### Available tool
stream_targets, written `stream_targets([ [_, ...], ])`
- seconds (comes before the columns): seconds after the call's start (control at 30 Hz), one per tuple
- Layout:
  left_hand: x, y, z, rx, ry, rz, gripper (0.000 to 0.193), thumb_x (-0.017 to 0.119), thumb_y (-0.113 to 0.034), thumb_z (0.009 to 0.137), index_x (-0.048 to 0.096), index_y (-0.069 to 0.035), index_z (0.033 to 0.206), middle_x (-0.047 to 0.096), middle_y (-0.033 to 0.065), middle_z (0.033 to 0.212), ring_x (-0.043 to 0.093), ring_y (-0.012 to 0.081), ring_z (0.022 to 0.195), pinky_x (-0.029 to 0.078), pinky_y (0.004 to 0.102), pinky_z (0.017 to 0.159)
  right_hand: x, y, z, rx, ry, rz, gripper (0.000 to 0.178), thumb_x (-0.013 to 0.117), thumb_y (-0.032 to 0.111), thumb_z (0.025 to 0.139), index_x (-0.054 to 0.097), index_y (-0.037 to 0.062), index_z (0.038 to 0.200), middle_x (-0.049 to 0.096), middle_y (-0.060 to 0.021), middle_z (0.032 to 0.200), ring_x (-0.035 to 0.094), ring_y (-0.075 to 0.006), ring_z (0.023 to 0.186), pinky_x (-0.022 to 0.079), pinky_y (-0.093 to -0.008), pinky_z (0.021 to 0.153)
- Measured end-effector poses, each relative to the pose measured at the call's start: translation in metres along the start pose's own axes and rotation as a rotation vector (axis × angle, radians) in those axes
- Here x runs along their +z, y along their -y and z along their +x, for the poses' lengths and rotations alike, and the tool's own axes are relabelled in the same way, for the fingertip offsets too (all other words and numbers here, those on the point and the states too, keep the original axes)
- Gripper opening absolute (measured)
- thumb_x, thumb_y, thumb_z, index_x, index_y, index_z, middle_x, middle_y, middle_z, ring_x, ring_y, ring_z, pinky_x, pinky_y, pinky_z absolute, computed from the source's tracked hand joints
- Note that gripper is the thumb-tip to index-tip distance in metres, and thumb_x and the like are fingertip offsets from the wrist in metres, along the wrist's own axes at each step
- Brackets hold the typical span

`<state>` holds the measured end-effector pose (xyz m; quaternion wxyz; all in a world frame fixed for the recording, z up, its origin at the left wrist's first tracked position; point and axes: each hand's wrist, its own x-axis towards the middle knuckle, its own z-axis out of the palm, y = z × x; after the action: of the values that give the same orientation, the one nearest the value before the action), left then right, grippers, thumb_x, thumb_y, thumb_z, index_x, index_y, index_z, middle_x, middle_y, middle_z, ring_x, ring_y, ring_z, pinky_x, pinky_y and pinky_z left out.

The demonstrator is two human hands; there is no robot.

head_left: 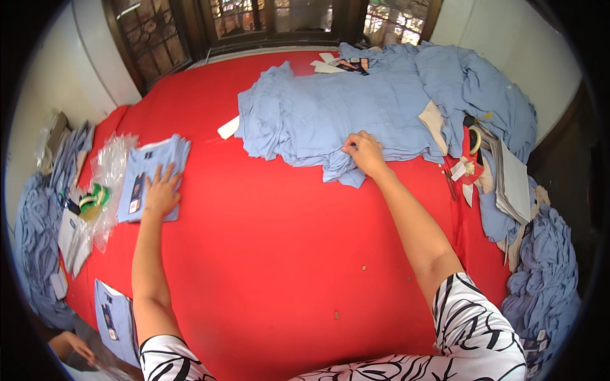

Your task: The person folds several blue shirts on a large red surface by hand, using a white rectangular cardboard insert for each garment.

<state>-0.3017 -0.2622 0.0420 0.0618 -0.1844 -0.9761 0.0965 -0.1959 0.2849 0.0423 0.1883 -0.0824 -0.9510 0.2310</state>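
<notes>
Left hand: spread flat on folded shirt, left on red table.
Right hand: at garment pile's near edge; can't tell if gripping.
Shirt's left: clear plastic, green tape roll.
Pile's right: paper stack.

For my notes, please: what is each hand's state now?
Left hand: open, on the folded blue garment.
Right hand: curled at the blue garment pile; grip unclear.

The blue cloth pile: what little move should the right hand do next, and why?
Probably draw the top layer of the blue cloth pile gently toward the person. The right hand is touching its near edge, the left hand rests on a folded blue garment, and red cloth lies in front of the person.
</notes>
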Motion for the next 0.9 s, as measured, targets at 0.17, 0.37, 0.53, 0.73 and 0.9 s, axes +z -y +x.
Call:
stream_targets([
  [0.17, -0.036, 0.008, -0.022, 0.035, -0.148, 0.187, 0.056, 0.070, -0.027, 0.079, 0.058, -0.018, 0.134, 0.035, 0.0111, 0.155, 0.033, 0.0342, 0.142, 0.030, 0.0580, 0.112, -0.027, 0.017, -0.006, -0.257, -0.105, 0.006, 0.018, 0.073, 0.023, 0.084, 0.067, 0.0062, 0.083, 0.065, -0.0122, 0.084, 0.062, -0.0286, 0.084, 0.045, -0.0394, 0.080],
  [0.37, -0.059, -0.180, -0.079, -0.255, 0.318, -1.507, 0.063, 0.060, -0.048, 0.094, 0.055, 0.003, 0.132, 0.061, 0.0241, 0.123, 0.062, 0.0383, 0.108, 0.049, 0.0394, 0.094, -0.077, 0.141, -0.166, -0.291, 0.797, 0.250, 0.020, 0.067, 0.022, 0.088, 0.066, 0.0046, 0.097, 0.068, -0.0186, 0.096, 0.066, -0.0369, 0.092, 0.050, -0.0437, 0.085],
  [0.53, -0.045, -0.275, -0.122, -0.134, -0.259, -0.854, 0.050, 0.063, -0.036, 0.093, 0.060, 0.002, 0.126, 0.065, 0.0202, 0.116, 0.063, 0.0322, 0.110, 0.048, 0.0373, 0.095, -0.025, 0.092, -0.198, -0.356, 0.046, 0.296, 0.039, 0.062, 0.028, 0.095, 0.058, 0.0115, 0.131, 0.050, -0.0161, 0.142, 0.044, -0.0369, 0.134, 0.039, -0.0451, 0.108],
  [0.73, -0.098, -0.231, -0.219, -0.279, -0.498, -1.658, 0.022, 0.058, -0.008, 0.097, 0.064, 0.003, 0.116, 0.066, 0.0082, 0.115, 0.059, 0.0144, 0.106, 0.047, 0.0302, 0.092, -0.078, 0.000, -0.307, -0.105, 0.163, -0.313, 0.049, 0.063, 0.032, 0.093, 0.054, 0.0105, 0.137, 0.043, -0.0141, 0.148, 0.037, -0.0350, 0.138, 0.031, -0.0505, 0.110],
  [0.9, -0.096, -0.162, -0.417, -0.102, 0.042, -2.031, 0.019, 0.066, -0.007, 0.085, 0.069, 0.007, 0.098, 0.071, 0.0096, 0.098, 0.064, 0.0173, 0.095, 0.050, 0.0340, 0.088, -0.168, 0.016, -0.393, -0.091, 0.452, -0.213, 0.028, 0.065, 0.025, 0.090, 0.069, 0.0062, 0.111, 0.061, -0.0114, 0.125, 0.052, -0.0303, 0.118, 0.038, -0.0460, 0.099],
])
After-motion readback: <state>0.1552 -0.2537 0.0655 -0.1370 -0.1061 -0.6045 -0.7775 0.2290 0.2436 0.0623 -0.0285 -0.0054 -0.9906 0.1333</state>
